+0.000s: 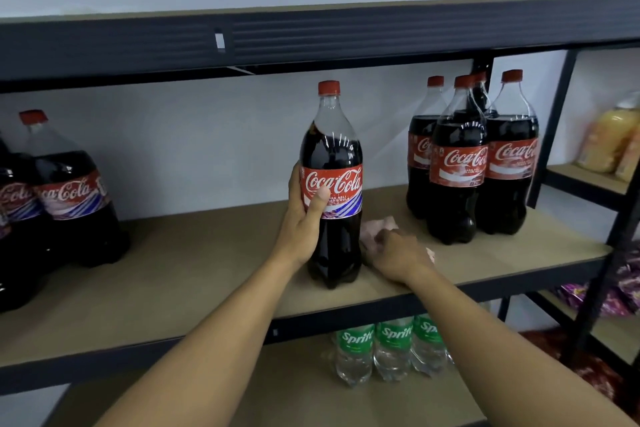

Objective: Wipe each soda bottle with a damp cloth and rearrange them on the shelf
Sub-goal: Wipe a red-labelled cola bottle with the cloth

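The left hand (304, 218) grips the upright Coca-Cola bottle (332, 149); just right, the right hand (398, 253) clutches a pink cloth (377, 226) on the shelf (173, 270).

Diffuse, cool indoor light, moderately bright; source cannot be told; soft shadows only, darkest beneath the upper shelf beam (311, 45); small white glints on the held cola bottle (330, 149); beams bow from wide-angle distortion; right-edge packets (609, 139) blurred.

wall (207, 149): pale, plain | shelving rack (311, 45): dark metal, tan boards
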### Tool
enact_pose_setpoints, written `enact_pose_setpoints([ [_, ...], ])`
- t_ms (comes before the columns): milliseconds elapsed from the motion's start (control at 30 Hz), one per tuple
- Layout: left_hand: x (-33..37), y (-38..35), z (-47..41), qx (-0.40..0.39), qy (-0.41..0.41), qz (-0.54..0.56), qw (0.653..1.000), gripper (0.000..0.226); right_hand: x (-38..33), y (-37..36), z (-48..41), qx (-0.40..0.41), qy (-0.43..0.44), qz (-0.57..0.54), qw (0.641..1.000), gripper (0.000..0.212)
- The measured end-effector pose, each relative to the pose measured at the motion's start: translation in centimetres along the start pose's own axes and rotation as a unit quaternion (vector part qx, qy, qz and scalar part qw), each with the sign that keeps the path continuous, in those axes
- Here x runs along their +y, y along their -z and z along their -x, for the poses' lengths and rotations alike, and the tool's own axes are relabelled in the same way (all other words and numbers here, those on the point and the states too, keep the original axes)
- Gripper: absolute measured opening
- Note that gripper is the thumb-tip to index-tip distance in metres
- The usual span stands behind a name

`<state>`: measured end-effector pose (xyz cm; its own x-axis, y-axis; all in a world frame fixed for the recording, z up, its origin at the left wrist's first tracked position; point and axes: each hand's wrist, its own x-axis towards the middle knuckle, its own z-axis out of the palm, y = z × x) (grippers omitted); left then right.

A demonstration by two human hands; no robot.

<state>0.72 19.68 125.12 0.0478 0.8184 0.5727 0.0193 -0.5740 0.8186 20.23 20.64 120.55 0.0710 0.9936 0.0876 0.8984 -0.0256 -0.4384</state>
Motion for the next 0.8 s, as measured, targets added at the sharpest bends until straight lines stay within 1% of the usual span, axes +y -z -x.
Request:
enact_pose_setpoints([
  [33,0.0,-0.1,0.1,0.006,-0.002,0.003,1.000,0.102,0.1,-0.4,0.0,0.000,0.000,0.029,1.000,0.056],
  [67,0.0,-0.2,0.2,0.011,-0.005,0.005,1.000,0.101,0.1,-0.6,-0.1,0.012,0.001,0.034,0.999,0.054],
  [133,0.0,-0.3,0.2,0.011,-0.011,0.015,1.000,0.097,0.0,-0.2,-0.4,0.045,-0.011,0.005,0.999,0.045],
  [167,0.0,-0.4,0.2,0.011,-0.010,0.020,1.000,0.097,-0.1,0.4,-0.2,0.058,-0.026,-0.043,0.997,0.038],
  [200,-0.1,-0.4,0.1,0.011,-0.008,0.022,1.000,0.097,-0.3,1.1,0.0,0.077,-0.034,-0.126,0.988,0.033],
  [233,-0.2,-0.5,0.0,0.013,-0.007,0.022,1.000,0.097,-0.8,1.8,0.5,0.099,-0.032,-0.225,0.969,0.028],
  [267,-0.2,-0.6,0.0,0.016,-0.007,0.021,1.000,0.098,-1.3,2.7,1.0,0.122,-0.016,-0.323,0.938,0.022],
  [300,-0.3,-0.5,0.0,0.019,-0.006,0.021,1.000,0.101,-2.2,3.6,1.5,0.150,0.013,-0.392,0.907,0.016],
  [367,-0.3,-0.4,0.0,0.022,-0.005,0.022,1.000,0.098,-4.1,5.2,2.8,0.183,0.088,-0.476,0.856,0.008],
  [433,-0.3,-0.5,-0.2,0.021,-0.005,0.020,1.000,0.079,-5.9,5.8,4.0,0.153,0.138,-0.562,0.801,0.014],
  [467,-0.3,-0.6,-0.3,0.022,-0.007,0.023,0.999,0.067,-6.5,5.5,4.4,0.128,0.139,-0.595,0.782,0.018],
  [500,-0.4,-0.7,-0.3,0.023,-0.008,0.034,0.999,0.057,-6.8,4.7,4.7,0.108,0.126,-0.616,0.771,0.021],
  [533,-0.6,-0.7,-0.3,0.022,-0.008,0.045,0.999,0.052,-6.8,3.7,4.9,0.100,0.104,-0.623,0.769,0.026],
  [567,-0.7,-0.6,-0.3,0.020,-0.007,0.047,0.999,0.052,-6.5,2.5,5.0,0.105,0.079,-0.612,0.780,0.029],
  [600,-0.7,-0.5,-0.2,0.018,-0.003,0.038,0.999,0.056,-6.2,1.3,5.0,0.116,0.053,-0.595,0.794,0.030],
  [633,-0.7,-0.3,-0.1,0.013,0.000,0.025,1.000,0.063,-6.2,0.6,5.0,0.123,0.036,-0.591,0.797,0.028],
  [667,-0.6,0.0,0.0,0.006,0.004,0.016,1.000,0.072,-6.3,0.3,4.8,0.117,0.032,-0.602,0.790,0.021],
  [700,-0.4,0.2,0.0,0.001,0.006,0.009,1.000,0.079,-6.8,0.8,4.6,0.106,0.047,-0.620,0.776,0.018],
  [733,0.0,0.4,0.0,0.000,0.004,0.000,1.000,0.086,-7.5,1.8,4.3,0.093,0.073,-0.629,0.768,0.025],
  [767,0.3,0.5,-0.1,-0.002,-0.004,-0.013,1.000,0.090,-8.3,3.1,3.7,0.088,0.106,-0.630,0.764,0.038],
  [800,0.6,0.5,-0.1,-0.007,-0.014,-0.022,1.000,0.090,-9.2,4.7,3.3,0.094,0.135,-0.614,0.772,0.050],
])
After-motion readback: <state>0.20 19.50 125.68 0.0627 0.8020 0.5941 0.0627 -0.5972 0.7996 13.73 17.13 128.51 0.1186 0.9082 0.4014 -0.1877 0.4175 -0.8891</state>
